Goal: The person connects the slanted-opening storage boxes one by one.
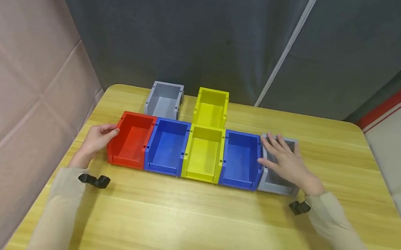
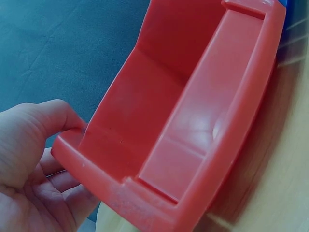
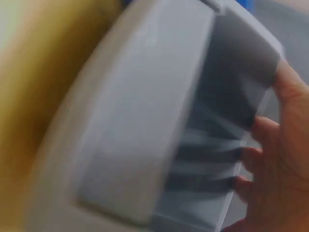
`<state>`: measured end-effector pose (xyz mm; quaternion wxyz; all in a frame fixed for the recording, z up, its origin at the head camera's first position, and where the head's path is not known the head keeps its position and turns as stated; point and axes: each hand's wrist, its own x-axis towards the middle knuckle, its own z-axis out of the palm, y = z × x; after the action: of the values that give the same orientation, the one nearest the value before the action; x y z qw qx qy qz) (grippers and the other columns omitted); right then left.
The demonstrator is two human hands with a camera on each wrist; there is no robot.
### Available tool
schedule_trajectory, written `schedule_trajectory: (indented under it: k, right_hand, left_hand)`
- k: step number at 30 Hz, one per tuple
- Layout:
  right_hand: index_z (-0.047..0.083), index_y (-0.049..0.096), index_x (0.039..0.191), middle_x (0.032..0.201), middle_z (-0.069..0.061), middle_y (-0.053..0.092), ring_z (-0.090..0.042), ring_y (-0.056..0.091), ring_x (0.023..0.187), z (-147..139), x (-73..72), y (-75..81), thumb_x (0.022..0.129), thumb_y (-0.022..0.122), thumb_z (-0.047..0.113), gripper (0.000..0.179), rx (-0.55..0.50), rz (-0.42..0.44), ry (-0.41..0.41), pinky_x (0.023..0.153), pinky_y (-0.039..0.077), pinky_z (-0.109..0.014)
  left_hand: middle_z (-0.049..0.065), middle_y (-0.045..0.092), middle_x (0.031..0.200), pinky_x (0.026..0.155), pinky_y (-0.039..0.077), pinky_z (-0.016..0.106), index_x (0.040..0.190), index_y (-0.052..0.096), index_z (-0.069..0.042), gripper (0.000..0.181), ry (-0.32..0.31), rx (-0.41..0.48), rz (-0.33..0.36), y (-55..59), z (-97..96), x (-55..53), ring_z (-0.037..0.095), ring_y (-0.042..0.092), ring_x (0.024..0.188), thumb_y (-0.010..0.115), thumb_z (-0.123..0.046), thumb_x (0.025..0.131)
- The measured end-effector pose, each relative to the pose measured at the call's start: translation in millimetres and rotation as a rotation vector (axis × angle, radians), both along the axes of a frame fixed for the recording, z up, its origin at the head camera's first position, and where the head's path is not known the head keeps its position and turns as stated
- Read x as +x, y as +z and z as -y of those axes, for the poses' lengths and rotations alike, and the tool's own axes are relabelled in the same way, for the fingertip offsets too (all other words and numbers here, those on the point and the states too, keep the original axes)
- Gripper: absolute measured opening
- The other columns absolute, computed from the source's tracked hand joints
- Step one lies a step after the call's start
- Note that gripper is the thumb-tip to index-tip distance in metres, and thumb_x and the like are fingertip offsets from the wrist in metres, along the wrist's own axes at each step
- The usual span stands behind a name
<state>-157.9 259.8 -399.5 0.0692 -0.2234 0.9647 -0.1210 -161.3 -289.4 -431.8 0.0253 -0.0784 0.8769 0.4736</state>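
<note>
A red storage bin (image 1: 126, 161) stands at the left end of a side-by-side row of open plastic bins. My left hand (image 1: 96, 141) pinches the top edge of its left wall, with the thumb inside and the fingers outside in the left wrist view. At the row's right end is a grey bin (image 1: 277, 188). My right hand (image 1: 289, 165) lies spread over it, fingers extended, the fingertips at its left wall beside the right blue bin (image 1: 240, 159). Between the ends also stand a yellow bin (image 1: 203, 156) and the left blue bin (image 1: 166, 150).
Behind the row, a smaller grey bin (image 1: 164, 104) and a second yellow bin (image 1: 211, 109) stand near the table's back edge. All rest on a wooden table (image 1: 181, 222). A dark curtain (image 1: 178, 26) hangs behind, and a pale padded wall (image 1: 14, 77) rises at the left.
</note>
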Motion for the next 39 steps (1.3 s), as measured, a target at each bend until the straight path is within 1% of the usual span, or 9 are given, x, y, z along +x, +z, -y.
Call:
schedule_trajectory:
  k: [8, 15, 22, 25, 29, 31, 34, 37, 39]
  right_hand:
    - [0.019, 0.013, 0.152, 0.156, -0.013, 0.012, -0.033, 0.003, 0.142, -1.3, 2.5, -16.9, 0.095, 0.044, 0.05, 0.072, -0.008, -0.095, 0.019, 0.101, -0.005, -0.071]
    - [0.025, 0.012, 0.152, 0.155, -0.012, 0.015, -0.037, 0.009, 0.141, -2.2, 4.0, -22.3, 0.095, 0.043, 0.051, 0.069, 0.015, -0.12, 0.006, 0.1, -0.005, -0.072]
    - [0.026, 0.011, 0.152, 0.156, -0.011, 0.011, -0.039, 0.008, 0.14, -1.4, 3.9, -20.9, 0.095, 0.04, 0.054, 0.069, 0.056, -0.093, -0.003, 0.098, -0.006, -0.073]
    - [0.026, 0.013, 0.152, 0.156, -0.011, 0.013, -0.039, 0.009, 0.14, -0.6, 3.1, -20.0, 0.095, 0.042, 0.053, 0.07, 0.05, -0.1, -0.005, 0.098, -0.003, -0.074]
    - [0.022, 0.019, 0.151, 0.155, -0.013, 0.016, -0.041, 0.012, 0.139, 0.8, 2.1, -13.9, 0.094, 0.047, 0.052, 0.071, 0.028, -0.086, 0.009, 0.097, 0.002, -0.075]
    - [0.017, 0.027, 0.149, 0.152, -0.016, 0.023, -0.045, 0.017, 0.137, 2.1, 0.5, -9.5, 0.093, 0.05, 0.05, 0.07, 0.003, -0.09, 0.016, 0.097, 0.007, -0.076]
    - [0.005, 0.043, 0.14, 0.142, -0.023, 0.039, -0.047, 0.033, 0.129, 6.8, -6.3, -1.5, 0.091, 0.057, 0.042, 0.063, -0.089, -0.128, 0.014, 0.099, 0.021, -0.069]
    - [-0.004, 0.053, 0.129, 0.129, -0.026, 0.052, -0.045, 0.047, 0.118, 14.0, -18.3, 8.4, 0.091, 0.062, 0.03, 0.052, -0.232, -0.147, -0.012, 0.095, 0.037, -0.059]
    - [-0.009, 0.054, 0.125, 0.124, -0.027, 0.055, -0.043, 0.051, 0.114, 19.4, -26.5, 16.8, 0.091, 0.062, 0.023, 0.047, -0.348, -0.107, -0.043, 0.091, 0.043, -0.054]
  left_hand:
    - [0.031, 0.053, 0.123, 0.072, 0.041, 0.008, 0.128, 0.049, 0.013, 0.045, 0.006, 0.003, -0.005, -0.7, 0.3, 2.3, 0.035, 0.052, 0.108, 0.05, -0.021, 0.098]
    - [0.031, 0.055, 0.121, 0.071, 0.042, 0.007, 0.126, 0.051, 0.014, 0.043, -0.008, -0.002, -0.02, -0.9, 1.2, 0.5, 0.018, 0.056, 0.097, 0.05, -0.018, 0.097]
    - [0.03, 0.052, 0.126, 0.079, 0.044, 0.014, 0.129, 0.048, 0.012, 0.045, -0.001, 0.004, 0.013, 1.3, 0.1, -2.0, 0.035, 0.052, 0.11, 0.049, -0.021, 0.098]
    - [0.03, 0.052, 0.126, 0.08, 0.044, 0.016, 0.129, 0.048, 0.013, 0.045, 0.005, 0.011, 0.007, 2.8, -0.3, -2.1, 0.036, 0.051, 0.111, 0.048, -0.02, 0.098]
    - [0.03, 0.053, 0.125, 0.076, 0.043, 0.011, 0.128, 0.048, 0.013, 0.044, 0.004, 0.012, -0.009, 2.7, -0.1, -1.9, 0.034, 0.052, 0.109, 0.049, -0.018, 0.098]
    - [0.03, 0.054, 0.124, 0.074, 0.042, 0.009, 0.127, 0.049, 0.014, 0.043, 0.0, 0.003, -0.013, 1.7, 0.2, -1.6, 0.031, 0.053, 0.106, 0.049, -0.018, 0.098]
    - [0.031, 0.054, 0.122, 0.072, 0.042, 0.008, 0.126, 0.05, 0.014, 0.043, -0.006, -0.002, -0.02, -0.2, 0.5, -1.3, 0.021, 0.056, 0.099, 0.049, -0.018, 0.097]
    - [0.032, 0.054, 0.121, 0.071, 0.042, 0.007, 0.125, 0.05, 0.015, 0.044, -0.01, 0.005, -0.025, -1.4, 0.8, -1.1, 0.018, 0.056, 0.095, 0.05, -0.019, 0.097]
    - [0.032, 0.054, 0.122, 0.072, 0.042, 0.008, 0.126, 0.049, 0.015, 0.044, -0.01, 0.01, -0.024, -1.5, 1.1, -1.0, 0.023, 0.056, 0.099, 0.049, -0.019, 0.098]
